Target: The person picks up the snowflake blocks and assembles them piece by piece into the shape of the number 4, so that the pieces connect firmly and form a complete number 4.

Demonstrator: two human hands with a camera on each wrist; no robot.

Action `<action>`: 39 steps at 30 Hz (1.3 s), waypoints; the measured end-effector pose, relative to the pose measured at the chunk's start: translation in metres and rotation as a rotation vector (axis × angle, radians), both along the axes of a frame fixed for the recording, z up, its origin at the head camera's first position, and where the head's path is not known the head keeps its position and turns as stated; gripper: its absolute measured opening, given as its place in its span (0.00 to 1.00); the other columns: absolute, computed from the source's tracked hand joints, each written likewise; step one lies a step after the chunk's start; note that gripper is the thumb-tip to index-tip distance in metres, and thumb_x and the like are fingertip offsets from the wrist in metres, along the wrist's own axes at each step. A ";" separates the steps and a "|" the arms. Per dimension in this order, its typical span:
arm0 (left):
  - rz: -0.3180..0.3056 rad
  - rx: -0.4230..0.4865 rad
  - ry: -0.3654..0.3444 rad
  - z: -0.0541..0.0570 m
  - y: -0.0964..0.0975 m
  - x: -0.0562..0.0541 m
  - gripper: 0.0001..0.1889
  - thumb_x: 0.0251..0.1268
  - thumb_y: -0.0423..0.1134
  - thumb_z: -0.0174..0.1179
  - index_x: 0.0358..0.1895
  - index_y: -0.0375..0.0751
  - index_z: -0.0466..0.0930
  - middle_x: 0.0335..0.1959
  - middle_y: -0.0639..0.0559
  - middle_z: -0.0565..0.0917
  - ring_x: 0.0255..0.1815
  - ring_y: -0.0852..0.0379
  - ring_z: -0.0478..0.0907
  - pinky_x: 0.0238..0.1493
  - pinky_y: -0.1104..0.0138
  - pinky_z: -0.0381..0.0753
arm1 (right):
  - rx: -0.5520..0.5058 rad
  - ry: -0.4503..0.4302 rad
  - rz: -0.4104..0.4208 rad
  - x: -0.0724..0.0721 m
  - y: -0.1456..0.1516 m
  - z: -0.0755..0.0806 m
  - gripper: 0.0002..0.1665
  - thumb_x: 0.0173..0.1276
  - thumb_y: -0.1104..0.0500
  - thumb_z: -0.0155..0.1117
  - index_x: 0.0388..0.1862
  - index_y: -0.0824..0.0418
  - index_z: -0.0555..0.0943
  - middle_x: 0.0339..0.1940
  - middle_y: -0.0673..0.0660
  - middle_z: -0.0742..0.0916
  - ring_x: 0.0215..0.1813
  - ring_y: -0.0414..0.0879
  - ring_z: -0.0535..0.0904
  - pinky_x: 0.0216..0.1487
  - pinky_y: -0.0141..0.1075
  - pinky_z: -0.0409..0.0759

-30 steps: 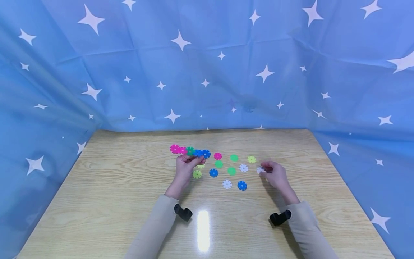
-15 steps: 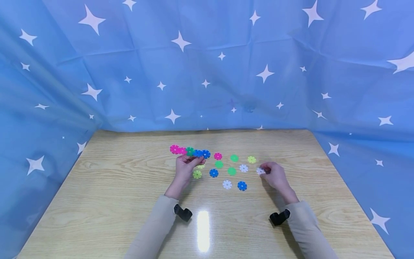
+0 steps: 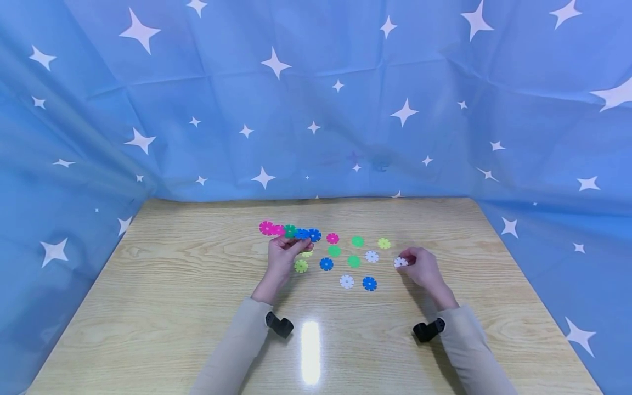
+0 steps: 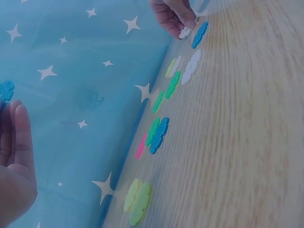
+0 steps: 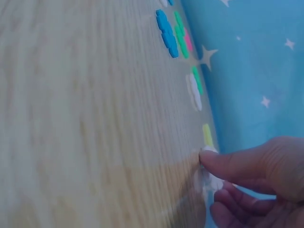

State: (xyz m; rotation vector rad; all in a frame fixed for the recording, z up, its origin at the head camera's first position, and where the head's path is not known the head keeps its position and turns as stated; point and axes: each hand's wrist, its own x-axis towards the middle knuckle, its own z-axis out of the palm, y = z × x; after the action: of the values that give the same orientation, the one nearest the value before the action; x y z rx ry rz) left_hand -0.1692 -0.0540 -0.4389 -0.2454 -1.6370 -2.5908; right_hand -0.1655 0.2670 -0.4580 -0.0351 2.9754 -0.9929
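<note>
My left hand (image 3: 282, 258) pinches a row of joined, notched snowflake discs (image 3: 290, 230) near its right end. From left to right the row runs pink, pink, green, blue, blue. In the left wrist view, only a blue disc (image 4: 6, 91) of it shows above the fingers. Over on the right, my right hand (image 3: 423, 270) pinches a white snowflake disc (image 3: 400, 262) between thumb and fingers. The right wrist view has this white disc (image 5: 214, 182) tilted at the fingertips and partly covered by the thumb; whether it touches the table is unclear.
Several loose discs lie flat between the hands, among them a pink disc (image 3: 333, 238), a blue disc (image 3: 369, 283), a white disc (image 3: 346, 281) and a yellow disc (image 3: 384, 243). A yellow disc (image 3: 307, 253) is partly behind my left hand. A starry blue curtain (image 3: 316, 109) borders the wooden table (image 3: 163, 307).
My right hand has taken the white disc between thumb and fingers and drawn it slightly right. The left hand and its row of discs have stayed in place.
</note>
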 end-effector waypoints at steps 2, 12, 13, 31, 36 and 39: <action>-0.002 0.004 -0.003 0.000 0.000 0.000 0.17 0.58 0.19 0.56 0.26 0.47 0.84 0.24 0.54 0.85 0.26 0.62 0.83 0.35 0.69 0.85 | -0.016 0.016 0.001 0.001 0.000 0.001 0.12 0.52 0.70 0.69 0.36 0.73 0.79 0.30 0.62 0.81 0.34 0.51 0.75 0.32 0.36 0.75; 0.000 0.011 0.010 -0.001 0.001 0.000 0.18 0.57 0.18 0.56 0.26 0.48 0.84 0.24 0.54 0.85 0.26 0.62 0.83 0.35 0.69 0.86 | -0.053 0.030 0.001 0.008 0.003 0.008 0.06 0.55 0.70 0.66 0.31 0.71 0.79 0.25 0.59 0.82 0.28 0.45 0.74 0.25 0.29 0.72; -0.001 0.011 0.012 -0.001 0.001 0.000 0.17 0.57 0.18 0.56 0.26 0.47 0.84 0.24 0.54 0.85 0.26 0.62 0.83 0.35 0.68 0.86 | -0.054 0.027 -0.003 0.008 0.003 0.008 0.05 0.56 0.70 0.66 0.31 0.71 0.79 0.25 0.59 0.82 0.28 0.45 0.74 0.25 0.28 0.72; 0.017 -0.051 0.010 -0.001 0.001 0.000 0.16 0.59 0.20 0.56 0.27 0.47 0.84 0.24 0.54 0.85 0.26 0.62 0.83 0.37 0.65 0.86 | -0.344 -0.010 -0.042 0.013 -0.027 0.031 0.09 0.63 0.65 0.64 0.35 0.72 0.79 0.24 0.57 0.84 0.27 0.48 0.82 0.31 0.39 0.86; 0.010 -0.036 0.010 -0.001 0.001 -0.001 0.16 0.59 0.20 0.57 0.27 0.47 0.84 0.25 0.53 0.86 0.27 0.61 0.83 0.37 0.66 0.86 | -0.445 -0.020 -0.032 0.011 -0.041 0.037 0.09 0.63 0.66 0.63 0.36 0.74 0.78 0.24 0.57 0.85 0.27 0.46 0.83 0.32 0.40 0.86; 0.010 -0.037 0.007 -0.001 0.001 0.000 0.16 0.59 0.20 0.56 0.27 0.47 0.84 0.25 0.53 0.86 0.27 0.61 0.83 0.37 0.66 0.86 | -0.498 -0.015 -0.012 0.011 -0.050 0.041 0.10 0.63 0.66 0.63 0.36 0.74 0.77 0.23 0.58 0.85 0.25 0.44 0.82 0.31 0.38 0.86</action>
State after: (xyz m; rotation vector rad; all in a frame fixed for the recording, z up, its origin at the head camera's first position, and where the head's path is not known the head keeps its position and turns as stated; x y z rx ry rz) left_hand -0.1695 -0.0531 -0.4396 -0.2478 -1.6804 -2.5511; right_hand -0.1543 0.2168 -0.4169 -0.0103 2.6347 -1.6934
